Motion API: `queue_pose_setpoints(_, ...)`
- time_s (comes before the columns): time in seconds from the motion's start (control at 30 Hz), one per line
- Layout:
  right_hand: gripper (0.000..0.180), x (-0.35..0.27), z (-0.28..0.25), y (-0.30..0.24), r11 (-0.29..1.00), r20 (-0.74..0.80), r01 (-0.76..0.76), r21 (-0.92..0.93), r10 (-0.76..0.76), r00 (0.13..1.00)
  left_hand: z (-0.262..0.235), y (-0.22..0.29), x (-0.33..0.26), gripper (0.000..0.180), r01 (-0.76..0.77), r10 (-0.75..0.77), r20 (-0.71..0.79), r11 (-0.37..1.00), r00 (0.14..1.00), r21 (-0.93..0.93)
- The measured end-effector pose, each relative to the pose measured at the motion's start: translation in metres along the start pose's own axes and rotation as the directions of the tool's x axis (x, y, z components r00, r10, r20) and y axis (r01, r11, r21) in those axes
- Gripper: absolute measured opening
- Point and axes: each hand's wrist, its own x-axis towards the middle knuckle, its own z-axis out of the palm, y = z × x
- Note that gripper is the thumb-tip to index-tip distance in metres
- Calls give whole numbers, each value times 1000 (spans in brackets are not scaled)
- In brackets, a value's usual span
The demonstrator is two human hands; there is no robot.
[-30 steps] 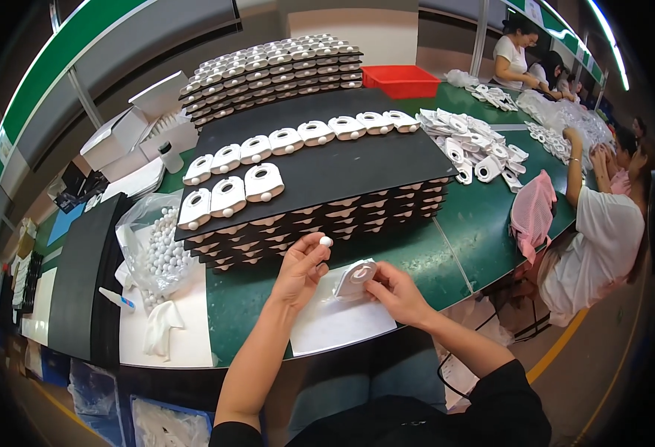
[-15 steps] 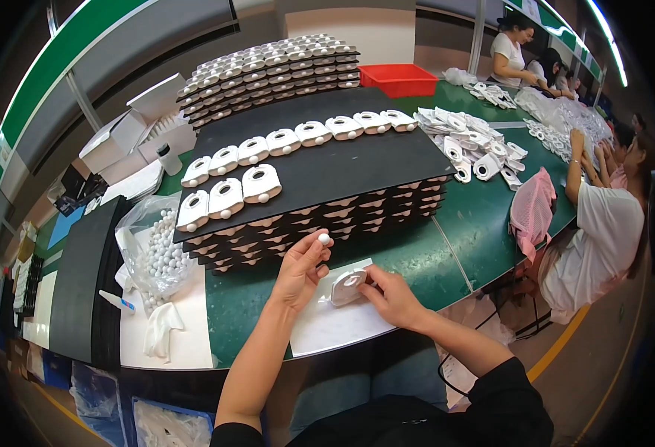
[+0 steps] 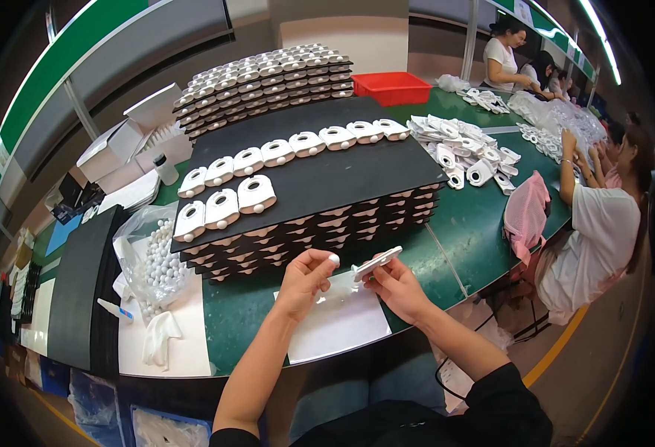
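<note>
One white ball (image 3: 334, 260) pinched in left grip (image 3: 305, 283), white casing (image 3: 379, 259) in right grip (image 3: 403, 292), green table (image 3: 458, 223) (strip light (image 3: 601, 39) overhead)

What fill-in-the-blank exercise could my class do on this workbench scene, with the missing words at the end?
1. The small round white ball is in the person's ____ hand.
2. On the flat black board, the nearer row has ____ white pieces.
3. The shallow rectangular plastic tub is coloured ____.

Missing words: left; three; red.
</note>
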Motion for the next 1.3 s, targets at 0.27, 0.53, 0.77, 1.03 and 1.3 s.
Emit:
queue_pose_setpoints(0.27, 17, 1, -1, -4, 971, -1, -54, 235, 56, 998, 13, 2, -1, 25, 20, -25, 53, 996, 998, 86)
queue_pose_setpoints(0.53, 16, 4, 0, -2, 977, -25, -12, 211, 18, 1000, 10, 1, -4, 19, 98, -109, 36, 969, 993, 227)
queue_pose_setpoints(0.77, 17, 5, -2, -1, 982, -36, -14, 188, 21, 999, 13, 4, -5, 17, 104, -118, 63, 976, 991, 190)
queue_pose_setpoints(1.03, 17, 5, -4, 1, 984, -12, 10, 180, -8, 1000, 6, -2, -3, 16, 85, -106, 92, 974, 990, 208)
queue_pose_setpoints(1.3, 14, 6, -4, 4, 988, 21, 54, 144, -58, 998, 4, -4, -1, 17, 99, -122, 84, 968, 989, 232)
